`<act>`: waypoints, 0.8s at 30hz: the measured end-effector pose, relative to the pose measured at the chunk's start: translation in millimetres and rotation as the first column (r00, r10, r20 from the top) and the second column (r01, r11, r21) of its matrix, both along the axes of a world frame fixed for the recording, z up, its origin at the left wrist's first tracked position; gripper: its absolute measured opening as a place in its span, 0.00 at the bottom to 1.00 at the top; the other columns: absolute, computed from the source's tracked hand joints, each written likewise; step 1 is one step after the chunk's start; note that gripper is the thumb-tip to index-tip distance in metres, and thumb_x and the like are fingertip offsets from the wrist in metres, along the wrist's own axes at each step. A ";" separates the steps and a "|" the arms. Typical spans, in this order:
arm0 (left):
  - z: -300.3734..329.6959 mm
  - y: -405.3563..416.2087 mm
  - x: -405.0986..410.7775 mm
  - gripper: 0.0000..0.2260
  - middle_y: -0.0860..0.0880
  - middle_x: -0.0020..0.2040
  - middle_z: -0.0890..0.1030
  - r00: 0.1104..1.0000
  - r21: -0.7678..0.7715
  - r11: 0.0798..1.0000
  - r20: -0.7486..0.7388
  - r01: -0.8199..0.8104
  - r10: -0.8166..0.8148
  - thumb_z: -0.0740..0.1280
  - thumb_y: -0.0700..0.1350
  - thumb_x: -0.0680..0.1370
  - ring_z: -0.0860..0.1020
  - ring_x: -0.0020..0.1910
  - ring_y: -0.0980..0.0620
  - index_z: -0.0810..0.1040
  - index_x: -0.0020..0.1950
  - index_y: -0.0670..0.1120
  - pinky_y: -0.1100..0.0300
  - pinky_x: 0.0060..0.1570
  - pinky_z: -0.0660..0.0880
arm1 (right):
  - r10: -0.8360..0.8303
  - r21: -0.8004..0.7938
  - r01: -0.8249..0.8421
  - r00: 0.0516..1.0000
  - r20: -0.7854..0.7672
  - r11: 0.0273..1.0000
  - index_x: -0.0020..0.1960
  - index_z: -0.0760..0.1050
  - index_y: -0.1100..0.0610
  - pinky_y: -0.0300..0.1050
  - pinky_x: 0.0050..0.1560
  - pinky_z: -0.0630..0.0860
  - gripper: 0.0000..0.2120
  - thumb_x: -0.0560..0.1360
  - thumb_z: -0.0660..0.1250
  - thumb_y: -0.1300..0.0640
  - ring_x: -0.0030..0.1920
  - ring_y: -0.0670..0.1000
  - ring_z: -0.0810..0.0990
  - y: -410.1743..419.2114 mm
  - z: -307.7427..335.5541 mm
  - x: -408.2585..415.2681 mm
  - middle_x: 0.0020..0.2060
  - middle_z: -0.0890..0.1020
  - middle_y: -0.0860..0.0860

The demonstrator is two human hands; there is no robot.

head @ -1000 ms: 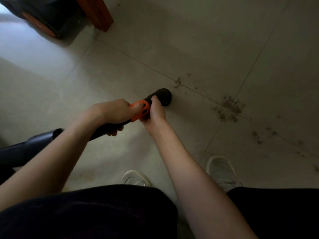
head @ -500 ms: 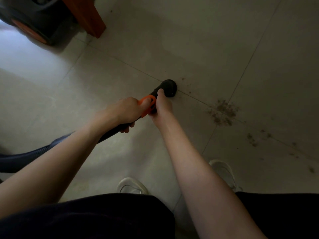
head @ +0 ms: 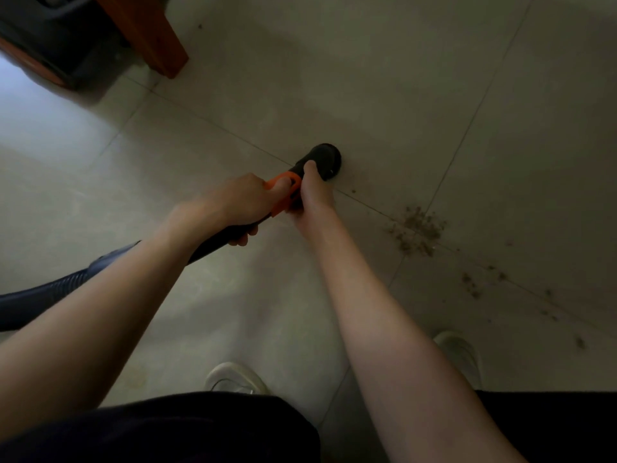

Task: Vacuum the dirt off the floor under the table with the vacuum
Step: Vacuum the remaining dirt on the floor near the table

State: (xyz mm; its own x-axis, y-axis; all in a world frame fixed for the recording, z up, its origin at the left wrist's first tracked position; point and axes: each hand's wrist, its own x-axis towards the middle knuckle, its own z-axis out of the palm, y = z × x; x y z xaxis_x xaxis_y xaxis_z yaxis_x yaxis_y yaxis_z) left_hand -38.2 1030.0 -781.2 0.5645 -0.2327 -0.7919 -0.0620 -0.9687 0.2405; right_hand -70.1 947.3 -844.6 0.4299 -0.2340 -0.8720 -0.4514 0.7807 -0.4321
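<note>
Head view: both hands, left hand (head: 240, 205) and right hand (head: 312, 198), clenched round vacuum nozzle (head: 322, 162), risking scattering dirt (head: 417, 228) if swept fast.

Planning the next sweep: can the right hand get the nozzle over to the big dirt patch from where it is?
Probably yes. The right hand holds the nozzle, and only bare floor lies between it and the dirt patch on its right.
</note>
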 end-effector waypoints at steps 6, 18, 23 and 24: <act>-2.2 -18.4 -1.7 0.29 0.45 0.30 0.74 0.997 -0.010 0.998 -0.052 0.061 -0.062 0.52 0.66 0.77 0.71 0.21 0.50 0.74 0.54 0.41 0.62 0.26 0.70 | -0.130 0.036 0.131 0.991 -0.019 0.991 0.67 0.67 0.61 0.49 0.51 0.77 0.21 0.81 0.56 0.47 0.55 0.57 0.78 -17.2 -6.6 -11.0 0.59 0.77 0.59; -10.1 -35.8 -15.0 0.28 0.45 0.30 0.76 0.989 -0.037 0.989 -0.045 0.142 -0.144 0.51 0.65 0.78 0.73 0.22 0.49 0.73 0.50 0.41 0.62 0.27 0.72 | -0.162 0.019 0.163 0.986 -0.039 0.987 0.71 0.64 0.61 0.50 0.47 0.76 0.24 0.82 0.55 0.47 0.53 0.56 0.77 -38.8 -8.7 -31.2 0.62 0.76 0.60; -5.5 -37.4 -13.3 0.26 0.45 0.29 0.76 0.988 0.030 0.987 -0.004 0.157 -0.157 0.51 0.64 0.79 0.72 0.21 0.50 0.73 0.49 0.41 0.63 0.25 0.70 | -0.191 0.121 0.189 0.982 0.004 0.974 0.71 0.64 0.61 0.49 0.49 0.74 0.22 0.83 0.54 0.49 0.62 0.58 0.75 -38.5 2.2 -30.4 0.64 0.74 0.60; -3.9 -36.1 -12.0 0.26 0.45 0.29 0.76 0.988 0.044 0.987 0.005 0.157 -0.157 0.51 0.64 0.79 0.72 0.20 0.50 0.72 0.48 0.41 0.64 0.25 0.70 | -0.194 0.141 0.191 0.981 0.007 0.971 0.71 0.63 0.62 0.49 0.50 0.74 0.22 0.83 0.54 0.49 0.63 0.58 0.75 -36.0 3.9 -28.8 0.65 0.74 0.60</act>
State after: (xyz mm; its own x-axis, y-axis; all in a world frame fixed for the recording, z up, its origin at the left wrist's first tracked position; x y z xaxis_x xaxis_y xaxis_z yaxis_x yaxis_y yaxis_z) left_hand -50.2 993.9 -785.1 0.5306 -0.2845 -0.7985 -0.2162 -0.9563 0.1970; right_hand -98.9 911.2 -840.7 0.4068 -0.1915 -0.8932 -0.2787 0.9051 -0.3210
